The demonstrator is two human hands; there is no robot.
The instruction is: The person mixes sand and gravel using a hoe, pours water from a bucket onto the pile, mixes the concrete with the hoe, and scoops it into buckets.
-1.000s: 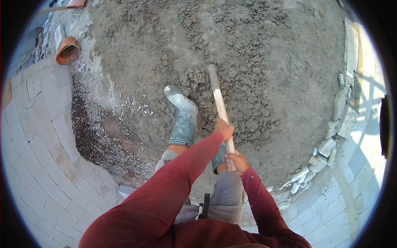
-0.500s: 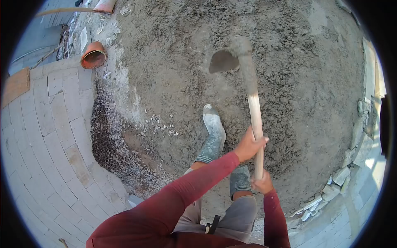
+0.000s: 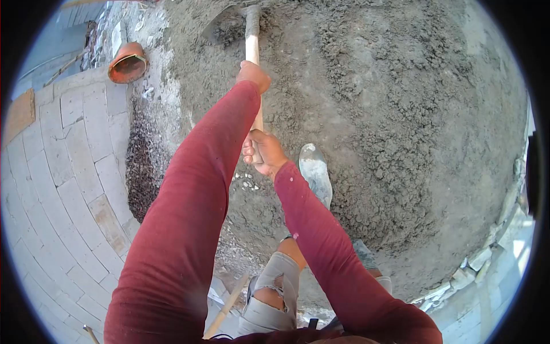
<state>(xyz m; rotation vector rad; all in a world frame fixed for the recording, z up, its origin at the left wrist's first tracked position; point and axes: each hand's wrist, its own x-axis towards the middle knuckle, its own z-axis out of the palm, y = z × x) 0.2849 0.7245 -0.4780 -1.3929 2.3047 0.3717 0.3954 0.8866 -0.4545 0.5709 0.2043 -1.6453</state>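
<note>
Gripping a hoe [image 3: 252,49] two-fisted, right of that orange bucket [image 3: 129,50]: left hand [image 3: 254,77] closer to it, right hand [image 3: 267,152] farther.

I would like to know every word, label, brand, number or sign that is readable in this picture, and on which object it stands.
None: no readable text shows in this view.
The wooden hoe handle, the orange bucket, the red sleeves and the smeared boot show no lettering that I can make out; the pale spots on the sleeves are not letters.
</note>
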